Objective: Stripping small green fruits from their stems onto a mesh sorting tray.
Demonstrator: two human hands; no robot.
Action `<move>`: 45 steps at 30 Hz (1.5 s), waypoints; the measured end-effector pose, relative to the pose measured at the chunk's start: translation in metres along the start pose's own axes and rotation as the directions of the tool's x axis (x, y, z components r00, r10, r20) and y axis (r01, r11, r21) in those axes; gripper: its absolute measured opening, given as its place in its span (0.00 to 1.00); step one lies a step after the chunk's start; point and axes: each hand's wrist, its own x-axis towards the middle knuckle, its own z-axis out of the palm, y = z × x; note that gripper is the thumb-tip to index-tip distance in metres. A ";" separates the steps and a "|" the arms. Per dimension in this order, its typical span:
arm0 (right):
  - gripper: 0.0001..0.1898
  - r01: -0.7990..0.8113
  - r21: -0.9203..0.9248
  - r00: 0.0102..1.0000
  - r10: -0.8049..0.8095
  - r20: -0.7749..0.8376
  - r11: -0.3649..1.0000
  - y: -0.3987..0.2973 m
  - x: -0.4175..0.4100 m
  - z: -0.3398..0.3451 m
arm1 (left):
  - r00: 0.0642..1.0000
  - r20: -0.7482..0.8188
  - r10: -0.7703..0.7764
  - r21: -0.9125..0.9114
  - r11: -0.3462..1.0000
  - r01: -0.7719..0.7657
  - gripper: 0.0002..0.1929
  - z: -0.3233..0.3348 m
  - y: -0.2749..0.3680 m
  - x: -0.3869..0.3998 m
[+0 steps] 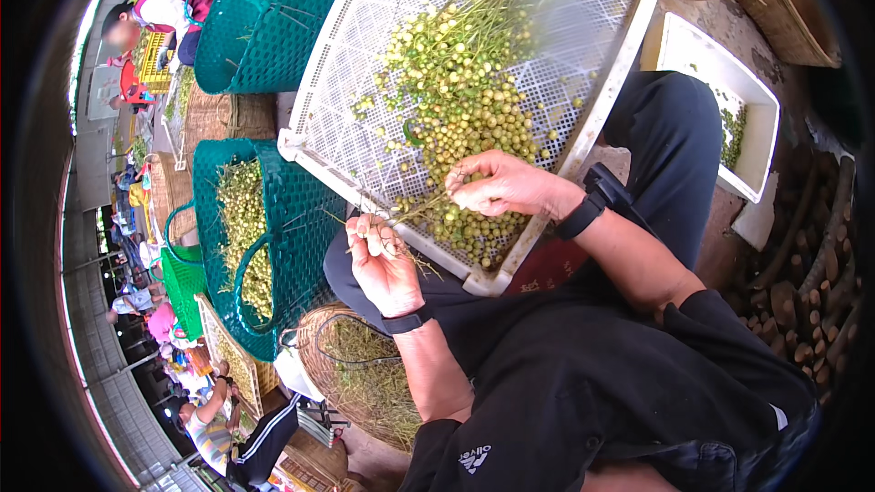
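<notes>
A white plastic mesh tray point(342, 116) rests tilted over my knees. Round yellow-green fruits point(495, 113) are heaped down its middle, with a bunch of green stalks point(502, 10) at the far end. My left hand point(384, 260) is just outside the tray's near-left rim, its fingers closed on thin stripped stems point(420, 261) that stick out on both sides. Over the loose fruits near the tray's corner, my right hand point(509, 184) pinches the other end of a stem. Its fingertips partly hide what lies between them.
Teal woven baskets point(301, 219) stand at the left, one filled with fruits point(246, 239). A wicker basket of stems point(369, 369) sits beside my left leg. A white foam box point(752, 102) and cut wood point(800, 307) lie right. Other people point(212, 434) work at the left.
</notes>
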 end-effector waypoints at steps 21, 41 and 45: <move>0.08 0.011 -0.143 1.000 -0.012 -0.006 0.990 -0.004 -0.004 0.002 | 0.999 0.008 0.038 0.030 0.999 -0.039 0.05 0.001 0.006 0.001; 0.10 -0.096 0.026 0.995 0.097 -0.022 0.995 0.006 0.003 0.013 | 0.998 0.051 -0.037 -0.018 0.999 0.038 0.05 0.004 -0.006 -0.001; 0.13 -0.072 -0.007 0.996 0.072 0.059 0.997 0.005 0.001 0.010 | 1.000 0.009 -0.008 0.046 0.999 0.007 0.04 0.006 -0.016 -0.002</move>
